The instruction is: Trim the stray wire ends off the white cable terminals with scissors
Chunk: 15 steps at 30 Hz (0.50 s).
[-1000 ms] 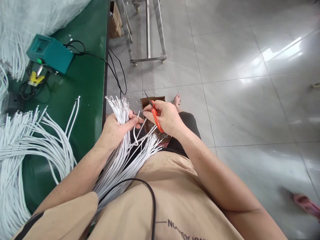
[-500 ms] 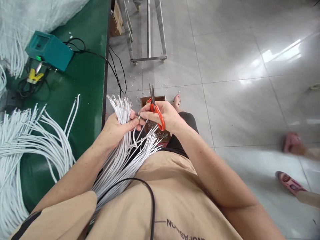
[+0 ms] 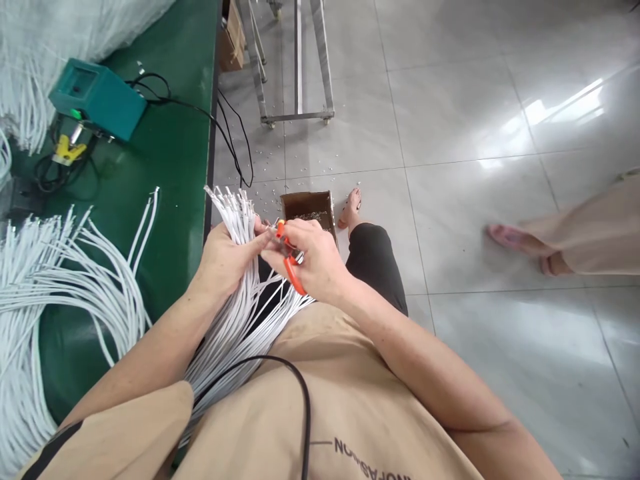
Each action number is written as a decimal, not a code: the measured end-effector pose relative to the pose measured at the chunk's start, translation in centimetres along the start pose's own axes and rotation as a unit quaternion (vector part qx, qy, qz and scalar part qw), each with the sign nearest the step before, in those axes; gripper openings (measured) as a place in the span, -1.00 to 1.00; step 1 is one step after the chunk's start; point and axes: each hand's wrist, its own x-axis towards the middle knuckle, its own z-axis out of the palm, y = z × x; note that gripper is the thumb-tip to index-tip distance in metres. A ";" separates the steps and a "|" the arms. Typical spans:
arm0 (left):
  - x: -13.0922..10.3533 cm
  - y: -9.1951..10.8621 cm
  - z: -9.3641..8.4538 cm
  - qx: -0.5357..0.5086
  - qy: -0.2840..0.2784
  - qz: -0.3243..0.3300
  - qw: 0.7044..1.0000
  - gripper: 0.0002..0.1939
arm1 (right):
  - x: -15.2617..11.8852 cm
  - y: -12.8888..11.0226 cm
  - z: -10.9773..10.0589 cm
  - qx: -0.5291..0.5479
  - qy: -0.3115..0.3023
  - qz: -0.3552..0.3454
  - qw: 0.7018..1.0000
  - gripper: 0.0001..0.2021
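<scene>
A thick bundle of white wires (image 3: 239, 223) stands up out of my left hand (image 3: 223, 257), whose fingers wrap around it near the top ends. Beside it my right hand (image 3: 313, 257) grips scissors with orange handles (image 3: 295, 275). The scissors now lie low between both hands, close to my left thumb and fingertips; their blades are mostly hidden. More white wires (image 3: 280, 320) from the bundle hang across my lap below my right hand.
On the green table (image 3: 180, 153) at left lie another pile of white wires (image 3: 75, 280) and a teal device (image 3: 100, 100) with cables. An open cardboard box (image 3: 320, 203) sits on the floor near my foot. A person's legs (image 3: 590, 233) are at right.
My right hand has turned and lowered the scissors, whose blades pointed up before, toward my left fingers. The bundle tilts slightly left. At right, the other person's feet have moved.
</scene>
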 end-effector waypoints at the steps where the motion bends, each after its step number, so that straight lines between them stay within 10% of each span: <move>1: 0.0 0.1 0.0 -0.011 -0.009 -0.012 1.000 -0.81 | 0.0 0.2 -0.1 -0.007 0.008 0.027 1.000 -0.77; 15: 0.1 0.5 0.1 -0.032 -0.028 -0.052 0.998 -0.80 | -0.5 2.7 -0.8 -0.375 0.008 0.003 0.927 -0.69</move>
